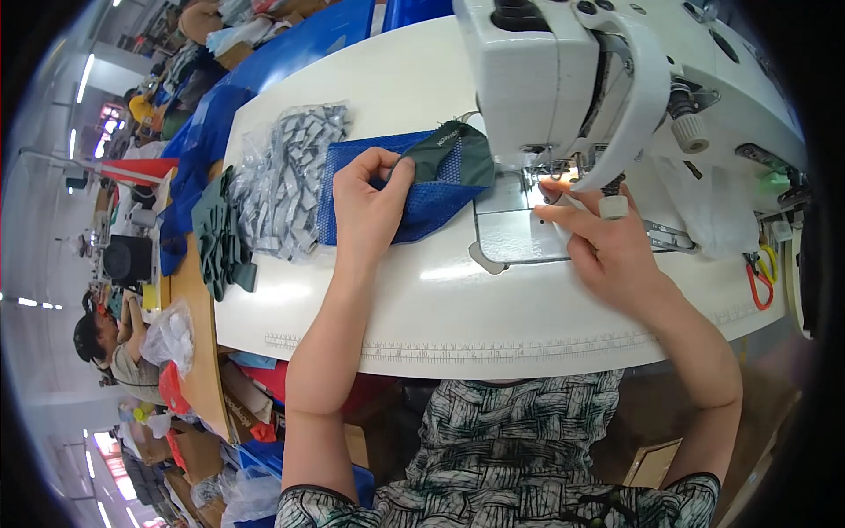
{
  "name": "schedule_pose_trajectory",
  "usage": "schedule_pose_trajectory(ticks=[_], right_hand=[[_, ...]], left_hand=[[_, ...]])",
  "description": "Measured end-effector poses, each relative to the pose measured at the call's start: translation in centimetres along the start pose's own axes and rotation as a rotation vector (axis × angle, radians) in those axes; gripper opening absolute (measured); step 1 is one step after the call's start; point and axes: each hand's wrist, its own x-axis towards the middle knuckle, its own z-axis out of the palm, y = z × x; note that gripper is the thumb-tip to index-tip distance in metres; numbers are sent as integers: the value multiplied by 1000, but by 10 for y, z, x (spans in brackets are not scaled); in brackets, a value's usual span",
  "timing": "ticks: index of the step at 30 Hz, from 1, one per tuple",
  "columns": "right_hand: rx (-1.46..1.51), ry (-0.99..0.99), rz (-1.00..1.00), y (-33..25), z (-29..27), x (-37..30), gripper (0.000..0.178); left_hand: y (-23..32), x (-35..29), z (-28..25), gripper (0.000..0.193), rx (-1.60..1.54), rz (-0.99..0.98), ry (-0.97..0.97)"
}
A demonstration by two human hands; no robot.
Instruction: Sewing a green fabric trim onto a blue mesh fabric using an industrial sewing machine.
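Observation:
My left hand [374, 198] is closed, thumb and fingers pinching the edge of a dark green fabric piece [456, 158] with light printing on it. That piece lies over a blue mesh fabric [422, 216], which rests on the white table left of the needle area. My right hand [607, 251] reaches in beside the needle and presser foot of a white sewing machine [537, 79]. Two of its fingers stretch out with their tips apart near the lit needle plate [519, 236], and the others are bent. No fabric shows between them; a thread would be too fine to make out.
Left of the mesh lie a plastic bag of small grey-white pieces [295, 180] and a stack of dark green fabric pieces [220, 233]. Red-handled scissors [759, 282] lie at the right. A printed ruler [475, 354] follows the table's near edge. Another person [128, 352] sits far left.

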Motion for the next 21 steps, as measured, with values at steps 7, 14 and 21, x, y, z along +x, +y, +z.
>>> schedule_pose_trajectory(ticks=[7,14,21], right_hand=[[8,-38,30,0,-2,1,46],[113,-19,47,4,4,2,47],[135,16,48,4,5,1,45]], left_hand=[[4,6,-33,11,-532,-190,-10],[4,-8,-40,12,-482,-157,-91],[2,-14,-28,12,-461,-87,-99]])
